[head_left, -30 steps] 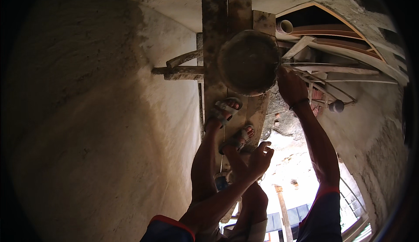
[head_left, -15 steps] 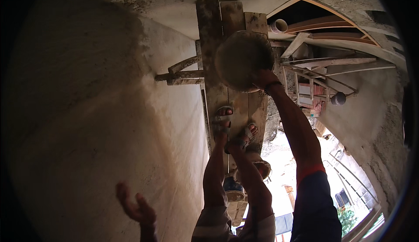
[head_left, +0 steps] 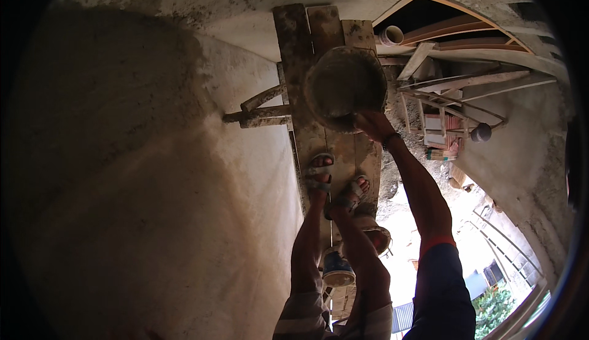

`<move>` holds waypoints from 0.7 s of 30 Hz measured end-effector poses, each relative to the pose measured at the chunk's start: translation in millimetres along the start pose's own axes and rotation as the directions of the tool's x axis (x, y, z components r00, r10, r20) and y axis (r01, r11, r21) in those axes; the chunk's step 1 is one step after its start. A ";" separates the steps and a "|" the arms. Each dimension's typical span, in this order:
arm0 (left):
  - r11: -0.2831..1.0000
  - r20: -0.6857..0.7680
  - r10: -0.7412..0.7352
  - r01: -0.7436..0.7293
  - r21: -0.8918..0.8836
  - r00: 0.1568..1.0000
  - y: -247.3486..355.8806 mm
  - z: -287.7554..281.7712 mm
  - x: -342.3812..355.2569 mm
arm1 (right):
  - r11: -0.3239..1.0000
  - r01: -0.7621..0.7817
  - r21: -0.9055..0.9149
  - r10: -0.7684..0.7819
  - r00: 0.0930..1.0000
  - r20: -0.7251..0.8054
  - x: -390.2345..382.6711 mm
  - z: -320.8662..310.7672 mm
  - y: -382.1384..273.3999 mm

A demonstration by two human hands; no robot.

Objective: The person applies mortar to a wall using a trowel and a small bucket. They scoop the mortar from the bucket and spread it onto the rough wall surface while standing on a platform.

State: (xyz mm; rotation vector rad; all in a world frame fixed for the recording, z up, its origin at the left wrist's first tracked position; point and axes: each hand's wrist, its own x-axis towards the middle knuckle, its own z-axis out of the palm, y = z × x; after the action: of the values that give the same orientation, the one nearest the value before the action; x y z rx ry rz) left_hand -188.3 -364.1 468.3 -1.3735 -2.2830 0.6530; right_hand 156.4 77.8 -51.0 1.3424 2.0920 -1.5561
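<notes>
Round pan [head_left: 345, 85] held overhead, right hand [head_left: 372, 124] under rim, contents unseen

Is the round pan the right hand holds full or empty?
Cannot tell: the right hand grips the rim of the mortar pan, but its dusty face shows no clear contents.

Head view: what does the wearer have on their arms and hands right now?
Only the right arm shows. It is bare from the wrist up to a dark blue short sleeve with a red band at its hem. A dark band circles the wrist. The right hand wears no glove. The left hand is out of view.
</notes>
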 end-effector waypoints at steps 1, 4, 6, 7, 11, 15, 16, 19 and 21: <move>1.000 -0.008 0.004 -0.004 0.000 1.000 -5.4 -3.0 -0.8 | 0.999 0.003 0.048 -0.002 1.000 -0.025 -5.3 1.2 3.2; 0.995 0.024 -0.026 0.024 0.097 0.999 -24.4 -16.3 -4.7 | 0.927 -0.147 0.344 0.166 0.986 -0.028 -19.1 12.6 10.4; 0.975 0.080 -0.088 0.069 0.213 0.993 -29.7 -31.4 -2.8 | 0.903 -0.165 0.397 0.192 0.981 -0.028 -27.6 21.7 12.0; 0.974 0.074 -0.085 0.067 0.215 0.994 -32.9 -37.4 -2.5 | 0.877 -0.182 0.444 0.217 0.976 -0.031 -31.1 24.7 13.0; 0.934 0.097 -0.144 0.103 0.342 0.985 -50.5 -43.1 -6.8 | 0.923 -0.062 0.380 0.152 0.965 -0.212 -43.6 41.2 16.2; 0.873 0.092 -0.126 0.066 0.484 0.988 -59.2 -35.4 -13.8 | 0.978 0.006 -0.210 -0.107 0.875 -0.473 -49.8 29.5 -29.9; 0.875 0.106 -0.124 0.059 0.480 0.987 -61.5 -35.4 -15.5 | 0.941 -0.113 -0.318 -0.024 0.918 -0.396 -55.8 22.3 -39.5; 0.859 0.055 -0.129 0.084 0.505 0.990 -59.3 -22.6 -16.2 | 0.832 -0.276 -0.481 0.140 0.944 -0.300 -46.1 -6.8 -44.3; 0.860 0.051 -0.128 0.085 0.504 0.991 -59.9 -24.9 -14.6 | 0.833 -0.274 -0.480 0.126 0.940 -0.318 -41.2 -29.8 -63.1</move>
State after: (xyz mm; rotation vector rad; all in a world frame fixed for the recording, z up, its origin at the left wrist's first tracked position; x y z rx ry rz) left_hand -210.6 -397.0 521.7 -0.9754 -2.0223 1.1839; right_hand 141.8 79.1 28.7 1.5573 2.2059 -0.6663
